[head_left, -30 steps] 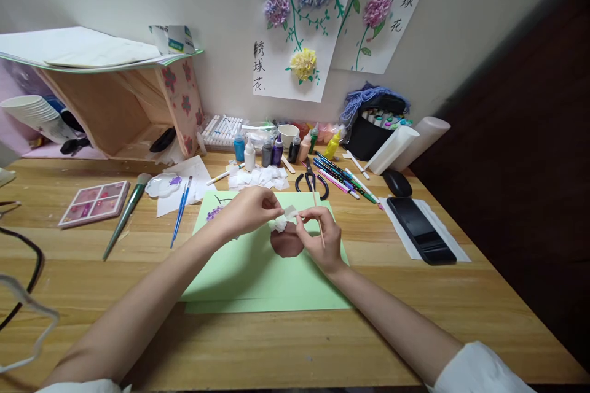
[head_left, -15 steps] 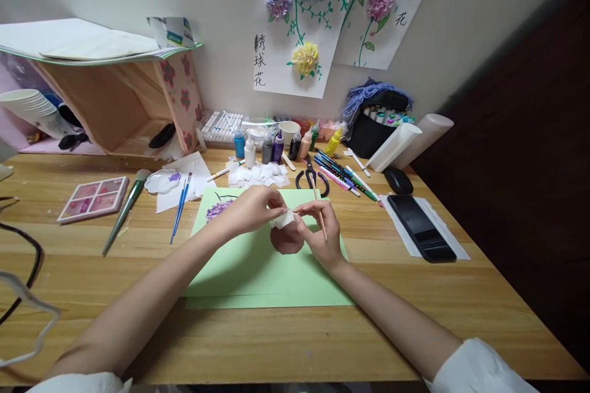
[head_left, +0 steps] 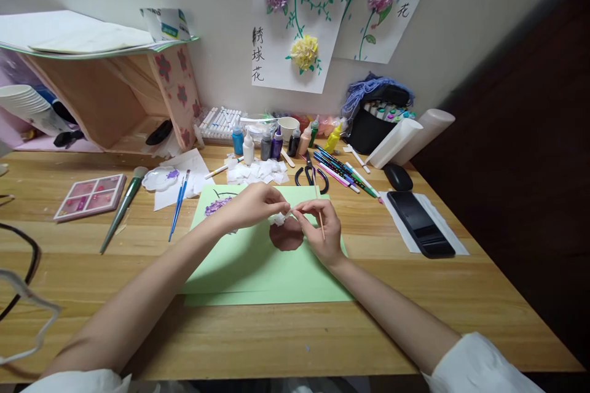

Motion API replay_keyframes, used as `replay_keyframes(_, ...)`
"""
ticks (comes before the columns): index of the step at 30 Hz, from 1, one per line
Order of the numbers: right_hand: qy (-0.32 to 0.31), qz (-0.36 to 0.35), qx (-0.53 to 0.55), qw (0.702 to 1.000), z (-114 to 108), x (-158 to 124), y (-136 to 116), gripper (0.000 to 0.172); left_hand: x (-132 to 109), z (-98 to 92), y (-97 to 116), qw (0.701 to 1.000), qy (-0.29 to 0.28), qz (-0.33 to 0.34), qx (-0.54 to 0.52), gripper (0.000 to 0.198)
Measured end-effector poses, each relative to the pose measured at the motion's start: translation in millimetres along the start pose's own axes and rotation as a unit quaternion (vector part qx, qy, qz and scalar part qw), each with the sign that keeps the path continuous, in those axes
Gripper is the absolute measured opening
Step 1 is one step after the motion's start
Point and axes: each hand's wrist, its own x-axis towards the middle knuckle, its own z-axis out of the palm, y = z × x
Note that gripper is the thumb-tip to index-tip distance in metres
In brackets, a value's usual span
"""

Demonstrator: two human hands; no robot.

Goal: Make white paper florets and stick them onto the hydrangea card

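Observation:
My left hand (head_left: pixel 259 204) and my right hand (head_left: pixel 323 230) meet over the green paper sheet (head_left: pixel 258 282), both closed. Between their fingertips they pinch a twisted bit of white tissue paper (head_left: pixel 289 213). A thin wooden stick (head_left: pixel 321 221) is tucked between the fingers of my right hand. Just below the fingertips, a round brown patch (head_left: pixel 286 236) lies on the green sheet, with crumpled white tissue (head_left: pixel 278 220) at its upper edge. Partly behind my left hand, a purple tissue flower (head_left: pixel 216 206) sits on the sheet.
White tissue squares (head_left: pixel 257 172) lie behind the sheet, beside black-handled scissors (head_left: pixel 311 178) and pens (head_left: pixel 343 172). Several paint bottles (head_left: pixel 276 144) stand in a row. Brushes (head_left: pixel 179 206) and a pink palette (head_left: pixel 90 196) are on the left; a phone (head_left: pixel 421 224) is on the right.
The white tissue between my fingertips was a spread, flat piece and is now gathered into a narrow twist. My hands stay in nearly the same place; the view has shifted slightly.

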Motion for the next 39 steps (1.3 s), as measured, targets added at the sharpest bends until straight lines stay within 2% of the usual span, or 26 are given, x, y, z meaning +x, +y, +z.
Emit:
replay_keyframes(5,-0.002,-0.004,-0.001,1.0,0.2,0.0,-0.5,0.02,0.4,0.0,0.3,1.0,-0.013,0.014,0.003,0.025)
replay_keyframes(12,-0.001,-0.008,-0.014,1.0,0.6,-0.3,-0.9,0.018,-1.1,2.3,2.6,0.998,0.02,0.04,0.051,0.021)
replay_keyframes(26,0.004,-0.001,-0.036,0.999,-0.4,-0.9,0.7,0.016,1.4,0.1,-1.2,0.999,0.018,0.033,0.022,0.02)
replay_keyframes(33,0.004,0.0,-0.039,0.999,-0.8,-0.5,0.3,0.015,0.8,-0.8,0.0,0.997,0.006,0.066,0.028,0.019)
replay_keyframes(39,0.002,-0.002,-0.039,0.999,-0.8,-0.5,0.5,0.015,2.1,-0.4,-1.8,0.998,0.012,0.05,0.034,0.021)
